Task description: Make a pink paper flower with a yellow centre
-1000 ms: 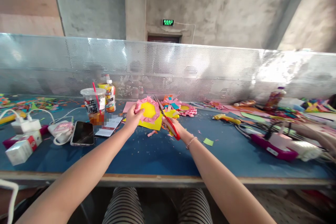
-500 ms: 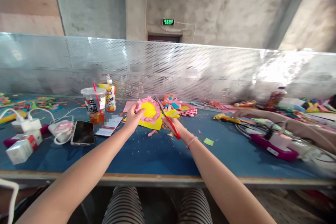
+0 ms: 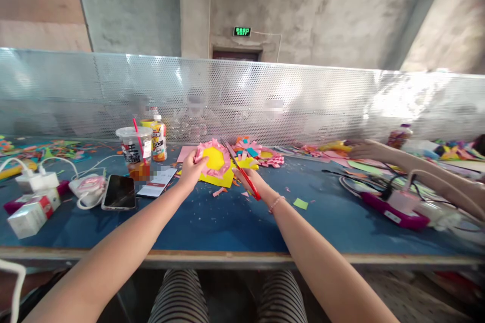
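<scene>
My left hand [image 3: 192,167] pinches the left edge of a pink paper ring with a yellow centre [image 3: 214,158]. Red-handled scissors [image 3: 248,179] are in my right hand [image 3: 254,181], their blades pointing up and left beside the ring's right edge. Under the ring lies a yellow paper sheet [image 3: 223,179], and another yellow piece shows behind the scissors. Pink paper flowers [image 3: 271,158] with some blue and orange parts rest just behind my right hand.
A cup with a red straw [image 3: 135,154], a bottle [image 3: 159,141] and a phone [image 3: 119,192] stand or lie left. At right are a purple power strip [image 3: 394,210] and another person's arm [image 3: 409,161]. A perforated metal panel [image 3: 242,101] runs behind.
The other person's hand at right has moved back, and the yellow tool near it has shifted toward the panel. My hands, the ring and the scissors look nearly unchanged.
</scene>
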Demonstrator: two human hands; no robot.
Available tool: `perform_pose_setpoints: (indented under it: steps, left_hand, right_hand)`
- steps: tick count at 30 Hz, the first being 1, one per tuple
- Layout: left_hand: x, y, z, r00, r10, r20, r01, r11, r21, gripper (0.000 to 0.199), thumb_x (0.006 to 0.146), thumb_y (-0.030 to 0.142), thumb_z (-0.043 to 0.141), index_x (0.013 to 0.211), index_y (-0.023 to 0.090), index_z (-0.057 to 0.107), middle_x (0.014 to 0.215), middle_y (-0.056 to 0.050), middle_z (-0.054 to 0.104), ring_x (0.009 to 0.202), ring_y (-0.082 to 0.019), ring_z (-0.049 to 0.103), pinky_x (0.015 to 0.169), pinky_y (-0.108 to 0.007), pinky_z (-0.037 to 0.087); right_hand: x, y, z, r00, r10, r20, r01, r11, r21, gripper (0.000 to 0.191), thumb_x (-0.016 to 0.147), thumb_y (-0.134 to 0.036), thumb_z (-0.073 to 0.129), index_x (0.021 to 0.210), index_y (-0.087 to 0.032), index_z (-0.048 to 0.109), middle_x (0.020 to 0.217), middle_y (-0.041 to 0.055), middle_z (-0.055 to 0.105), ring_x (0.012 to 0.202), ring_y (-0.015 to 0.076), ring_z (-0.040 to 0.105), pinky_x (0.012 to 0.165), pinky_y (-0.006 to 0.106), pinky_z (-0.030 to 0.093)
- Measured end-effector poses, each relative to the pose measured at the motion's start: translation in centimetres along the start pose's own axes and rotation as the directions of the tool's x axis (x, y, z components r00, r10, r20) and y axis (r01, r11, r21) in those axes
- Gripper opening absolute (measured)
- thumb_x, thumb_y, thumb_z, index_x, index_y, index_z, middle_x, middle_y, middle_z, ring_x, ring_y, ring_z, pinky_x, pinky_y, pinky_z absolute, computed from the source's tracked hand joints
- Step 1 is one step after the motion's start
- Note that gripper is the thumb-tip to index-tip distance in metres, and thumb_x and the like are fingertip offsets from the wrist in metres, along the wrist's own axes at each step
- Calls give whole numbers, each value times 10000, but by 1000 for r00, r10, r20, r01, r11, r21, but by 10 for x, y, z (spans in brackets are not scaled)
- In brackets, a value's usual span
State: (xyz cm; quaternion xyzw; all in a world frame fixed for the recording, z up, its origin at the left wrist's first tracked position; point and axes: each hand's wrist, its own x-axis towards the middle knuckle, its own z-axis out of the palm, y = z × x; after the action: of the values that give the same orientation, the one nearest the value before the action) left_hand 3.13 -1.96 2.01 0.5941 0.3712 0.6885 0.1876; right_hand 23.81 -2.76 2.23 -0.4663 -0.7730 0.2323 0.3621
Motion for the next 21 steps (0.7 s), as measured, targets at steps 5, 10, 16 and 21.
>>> perform_pose_setpoints:
  steps: [5, 10, 16, 21]
  left_hand:
    - [0, -2, 0, 1000, 14, 7, -14, 1000, 3, 199, 687, 286, 573, 843, 161, 578, 747, -1, 565, 722, -139, 522, 649, -223, 405]
    - [0, -2, 0, 1000, 4, 16, -4, 1000, 2, 226, 694, 294, 569, 872, 156, 581, 777, -14, 579, 748, -151, 538, 666, -235, 416]
    - [1, 3, -3, 999, 7, 35, -8, 1000, 18, 231, 689, 282, 564, 882, 157, 578, 816, -21, 600, 790, -166, 555, 696, -244, 423]
    - [3, 4, -5, 999, 8, 35, -9, 999, 43, 219, 685, 273, 558, 870, 157, 575, 801, -20, 600, 781, -170, 559, 701, -256, 426]
  right_hand:
    - [1, 3, 1, 1000, 0, 1, 0, 1000, -12, 467, 717, -603, 421, 606, -152, 471, 561, -2, 473, 526, 110, 405, 528, 255, 312]
    - [3, 6, 1, 1000, -31, 4, 31, 999, -40, 446, 746, -575, 407, 606, -155, 462, 574, 1, 477, 554, 116, 415, 550, 257, 325]
    - [1, 0, 0, 1000, 16, 2, -15, 999, -47, 436, 732, -569, 427, 610, -153, 471, 580, 9, 494, 540, 117, 418, 535, 256, 323]
    - [0, 0, 1, 1000, 16, -1, -16, 999, -31, 450, 717, -582, 431, 602, -149, 479, 571, 12, 497, 527, 117, 421, 521, 256, 326]
